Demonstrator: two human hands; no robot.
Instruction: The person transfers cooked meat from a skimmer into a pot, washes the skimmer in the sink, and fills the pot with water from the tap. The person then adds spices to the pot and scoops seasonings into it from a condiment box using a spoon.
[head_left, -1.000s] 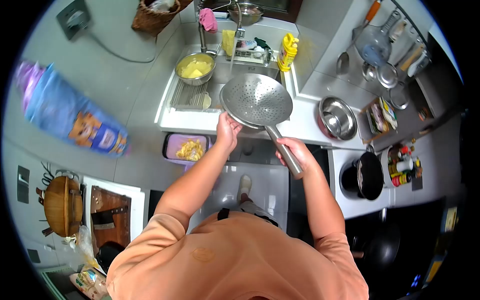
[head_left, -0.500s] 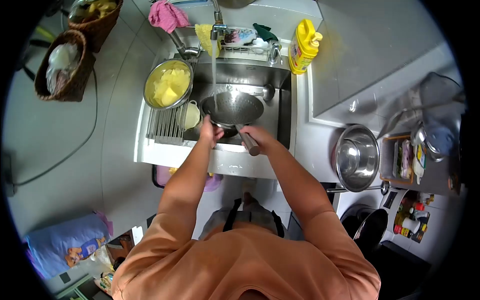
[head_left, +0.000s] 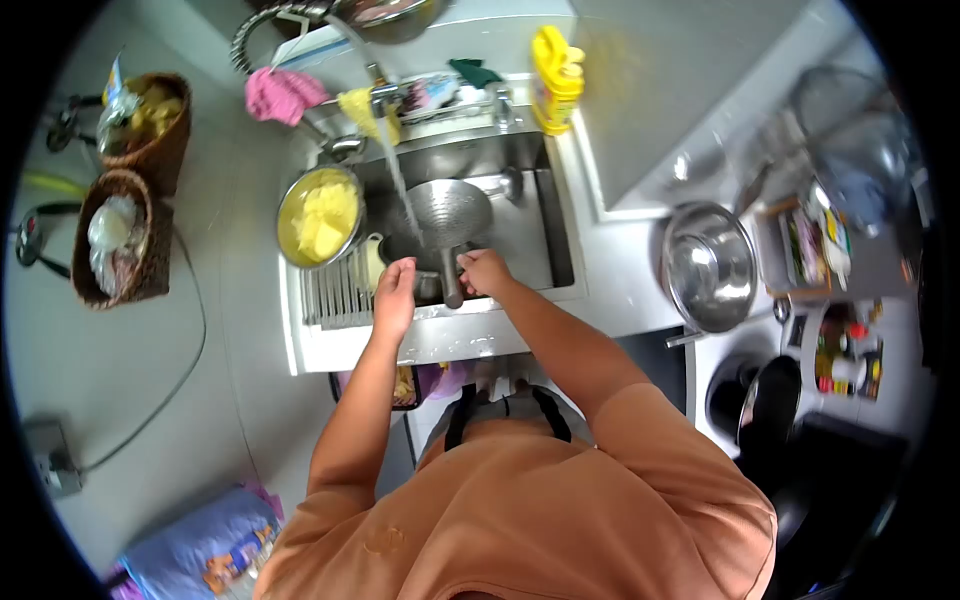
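A metal long-handled strainer (head_left: 448, 210) with a perforated bowl is over the sink, its handle pointing toward me. My right hand (head_left: 484, 273) is at the handle from the right, fingers curled against it. To the left of the handle, my left hand (head_left: 396, 285) has its fingers stretched out and holds nothing. Water runs from the faucet (head_left: 383, 92) down by the strainer's left side. Beneath the strainer is a dark pan (head_left: 403, 246), partly hidden. A pale cup (head_left: 372, 262) stands beside my left hand.
A metal bowl of peeled yellow pieces (head_left: 325, 222) sits at the left of the sink (head_left: 535, 255), above a drying rack (head_left: 335, 295). A ladle (head_left: 511, 184) lies in the sink. A yellow detergent bottle (head_left: 556, 85) stands behind; a steel basin (head_left: 708, 268) is on the right.
The view has shifted and turned. My left hand has come away from the strainer's rim and opened. The strainer's handle now points more directly toward me, with my right hand still at it.
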